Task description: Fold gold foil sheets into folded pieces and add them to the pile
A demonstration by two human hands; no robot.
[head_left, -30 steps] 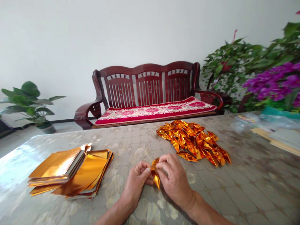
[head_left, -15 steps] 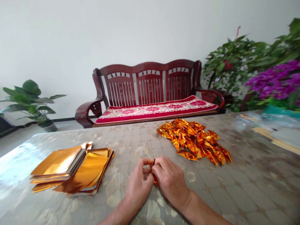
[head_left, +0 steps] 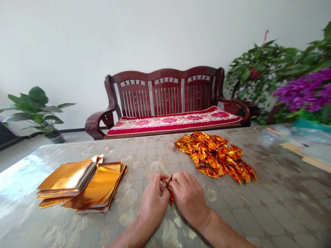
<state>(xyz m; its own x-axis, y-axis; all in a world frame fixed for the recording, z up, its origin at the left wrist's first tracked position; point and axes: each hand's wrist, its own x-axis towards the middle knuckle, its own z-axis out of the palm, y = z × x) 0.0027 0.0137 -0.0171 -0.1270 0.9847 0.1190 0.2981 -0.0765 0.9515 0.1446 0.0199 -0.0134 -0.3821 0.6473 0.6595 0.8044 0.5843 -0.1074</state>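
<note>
Between my two hands, near the front middle of the table, a narrow folded piece of gold foil paper (head_left: 171,198) stands on end, partly hidden by fingers. My left hand (head_left: 155,196) pinches it from the left with thumb and fingers. From the other side my right hand (head_left: 188,197) grips it, its fingers curled and pressed close. Left of my hands lie stacks of flat gold foil sheets (head_left: 97,187). Beyond my right hand is a heap of folded gold foil pieces (head_left: 210,155), pointed at their ends.
The table (head_left: 139,156) has a patterned, shiny cover. Plastic bags and papers (head_left: 310,141) lie at its right end, beside purple flowers (head_left: 305,91). Past the far edge stands a dark red wooden bench (head_left: 165,91); a potted plant (head_left: 41,110) is at left.
Both hands still hold the folded foil piece, with small finger shifts around it. The whole view has moved slightly; the stacks and the heap lie as before.
</note>
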